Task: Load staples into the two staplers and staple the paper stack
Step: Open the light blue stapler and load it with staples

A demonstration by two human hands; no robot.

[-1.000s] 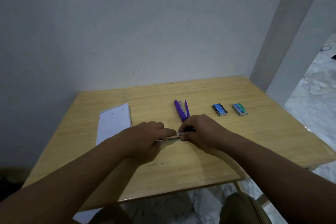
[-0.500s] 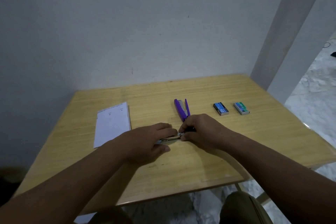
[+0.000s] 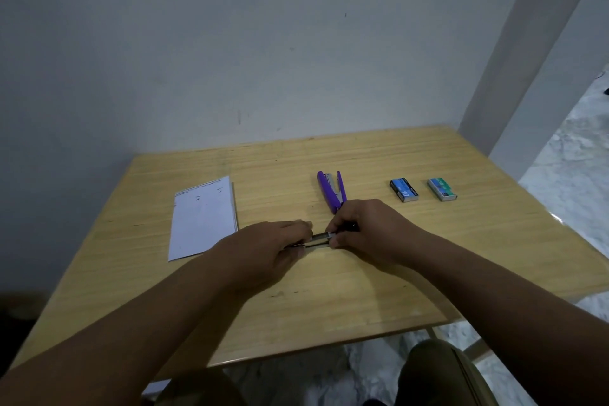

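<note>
Head view, 1 wooden tabletop (image 3: 346, 300) against a pale wall.

Item 1: small metal stapler (image 3: 320, 240), lying low on the tabletop at centre, long axis running left to right. Left hand (image 3: 263, 252) grips its left end, fingers curled over it; right hand (image 3: 372, 232) pinches its right end. Both hands are clamped on it, nearly touching, with a short silver stretch showing between them. Whether its magazine is open cannot be told.

Item 2: purple stapler (image 3: 333, 189), sprung open in a V, just beyond the right hand, long axis pointing away from the person.

Item 3: blue staple box (image 3: 404, 189) and green staple box (image 3: 442, 189), side by side, right of the purple stapler; the right hand is the nearer.

Item 4: paper stack (image 3: 204, 217), far left, just beside the left hand.

Judgement: staples lie to the right and beyond; nothing stands in the way of the right hand.
</note>
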